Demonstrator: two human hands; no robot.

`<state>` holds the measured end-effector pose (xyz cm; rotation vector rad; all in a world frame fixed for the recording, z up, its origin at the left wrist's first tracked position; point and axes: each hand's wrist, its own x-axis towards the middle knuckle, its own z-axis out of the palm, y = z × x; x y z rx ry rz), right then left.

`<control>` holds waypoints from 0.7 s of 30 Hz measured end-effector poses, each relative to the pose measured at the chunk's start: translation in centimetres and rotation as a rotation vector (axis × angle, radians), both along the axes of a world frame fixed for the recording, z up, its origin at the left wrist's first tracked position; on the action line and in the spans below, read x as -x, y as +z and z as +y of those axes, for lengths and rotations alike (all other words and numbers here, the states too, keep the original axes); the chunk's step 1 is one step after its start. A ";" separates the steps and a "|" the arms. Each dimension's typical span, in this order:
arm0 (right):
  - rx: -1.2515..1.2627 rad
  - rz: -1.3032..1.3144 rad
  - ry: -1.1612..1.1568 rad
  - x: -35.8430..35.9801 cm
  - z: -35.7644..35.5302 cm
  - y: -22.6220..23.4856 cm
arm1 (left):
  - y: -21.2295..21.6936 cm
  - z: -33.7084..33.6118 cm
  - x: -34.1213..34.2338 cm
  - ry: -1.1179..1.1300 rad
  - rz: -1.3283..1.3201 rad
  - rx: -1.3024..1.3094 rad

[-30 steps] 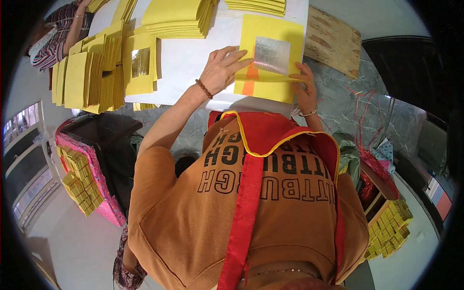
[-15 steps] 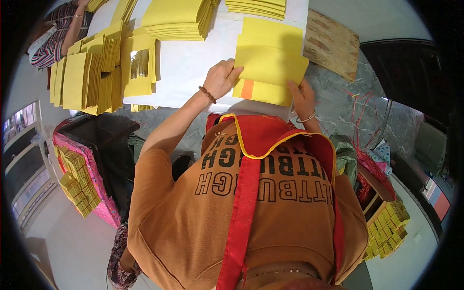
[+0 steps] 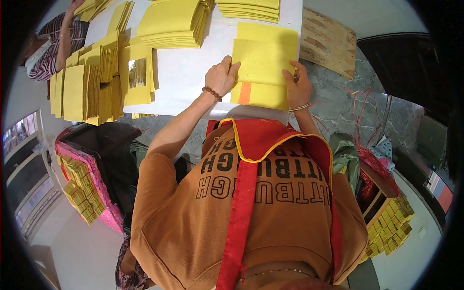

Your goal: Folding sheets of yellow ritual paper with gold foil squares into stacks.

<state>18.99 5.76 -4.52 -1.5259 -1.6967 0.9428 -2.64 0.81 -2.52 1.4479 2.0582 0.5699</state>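
A stack of yellow paper sheets (image 3: pixel 263 60) lies at the near right part of the white-covered table, with an orange stripe across its lower left. At its left edge, my left hand (image 3: pixel 222 78) is closed, thumb and curled fingers gripping the paper. Along the opposite edge my right hand (image 3: pixel 299 87) has its thumb over the sheets and its fingers bent round the side. The undersides of both grips are hidden.
Folded yellow paper bundles (image 3: pixel 171 24) and upright stacks (image 3: pixel 79 92) stand on the table (image 3: pixel 183 63). A co-worker (image 3: pixel 53 41) sits at the far left. A wooden board (image 3: pixel 326 41) adjoins the table's right edge. Bundled yellow stacks (image 3: pixel 389 232) sit low at right.
My right hand has moved up along the paper's right edge, and the raised right corner now lies flatter. My left hand keeps its grip. The view has shifted slightly.
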 end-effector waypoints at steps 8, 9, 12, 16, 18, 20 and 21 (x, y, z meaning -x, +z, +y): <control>0.047 -0.009 -0.046 0.4 0.4 -0.2 | -0.5 0.8 0.4 0.072 -0.138 0.027; 0.074 -0.033 -0.055 0.4 0.4 -0.1 | -0.2 0.9 0.3 0.089 -0.185 -0.010; 0.062 -0.013 -0.058 0.3 0.5 -0.7 | 1.4 0.8 0.2 0.171 -0.244 0.071; 0.082 -0.011 -0.077 0.4 0.4 -1.0 | 2.3 -0.4 -0.8 -0.294 0.279 -0.419; 0.028 0.157 -0.070 0.5 0.5 -1.7 | 2.8 -1.3 -1.9 -0.450 0.349 -0.412; 0.081 0.108 -0.067 0.6 0.3 -0.9 | 1.8 -1.9 -2.2 -0.636 0.424 -0.290; 0.132 0.056 -0.068 0.6 0.3 -0.3 | 1.4 -2.1 -2.2 -0.636 0.423 -0.290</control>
